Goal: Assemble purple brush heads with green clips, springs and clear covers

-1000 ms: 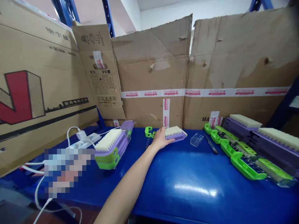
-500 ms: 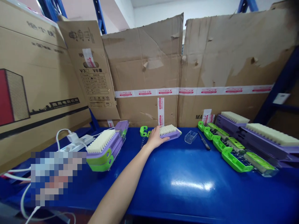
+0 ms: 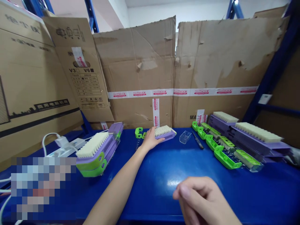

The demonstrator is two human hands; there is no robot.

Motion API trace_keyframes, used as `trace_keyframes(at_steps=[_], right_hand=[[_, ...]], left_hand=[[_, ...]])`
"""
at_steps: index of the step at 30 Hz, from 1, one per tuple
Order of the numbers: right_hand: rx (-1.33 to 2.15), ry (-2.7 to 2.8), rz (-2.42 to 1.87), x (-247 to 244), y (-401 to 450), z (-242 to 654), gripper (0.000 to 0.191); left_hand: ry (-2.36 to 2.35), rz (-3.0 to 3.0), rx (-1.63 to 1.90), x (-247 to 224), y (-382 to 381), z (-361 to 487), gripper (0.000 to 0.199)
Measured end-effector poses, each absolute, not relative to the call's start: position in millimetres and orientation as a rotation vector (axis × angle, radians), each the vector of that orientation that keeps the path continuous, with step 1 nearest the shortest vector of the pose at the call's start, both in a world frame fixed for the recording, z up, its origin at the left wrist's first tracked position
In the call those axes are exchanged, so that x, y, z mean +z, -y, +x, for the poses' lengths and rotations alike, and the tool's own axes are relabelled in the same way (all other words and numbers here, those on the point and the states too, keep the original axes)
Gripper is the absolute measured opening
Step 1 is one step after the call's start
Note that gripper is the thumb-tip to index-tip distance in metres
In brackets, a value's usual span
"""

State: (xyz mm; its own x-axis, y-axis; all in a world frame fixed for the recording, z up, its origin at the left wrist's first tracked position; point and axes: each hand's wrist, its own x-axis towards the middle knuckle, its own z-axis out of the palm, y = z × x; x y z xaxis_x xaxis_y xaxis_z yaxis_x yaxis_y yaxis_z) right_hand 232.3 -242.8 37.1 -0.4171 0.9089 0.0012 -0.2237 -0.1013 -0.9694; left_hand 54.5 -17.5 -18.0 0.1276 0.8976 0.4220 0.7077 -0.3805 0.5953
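Just left of the clear tray (image 3: 185, 137), purple brush (image 3: 165, 134) lies bristle-side up, L hand (image 3: 150, 140) part-open, clasping its L end; nearside of tray, R hand (image 3: 201, 198) curls loosely, can't tell if holding anything. Risk: a hard rightward shove could knock tray.

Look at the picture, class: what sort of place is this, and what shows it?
Probably a workbench in a workshop or storeroom: several cream-bristled purple pieces sit out on it, green parts lie in a row at the right, and cardboard sheets stand behind.
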Motion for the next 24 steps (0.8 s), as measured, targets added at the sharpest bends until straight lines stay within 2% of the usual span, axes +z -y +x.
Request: trace_keyframes(at_steps=[8,24], right_hand=[[1.943,1.093,-0.742,31,233,215,0.041],[1.938,1.165,-0.706,25,232,220,0.045]], left_hand=[[-1.595,2.168,1.099,-18,17,56,0.071],[-1.608,2.177,1.072,-16,18,56,0.069]])
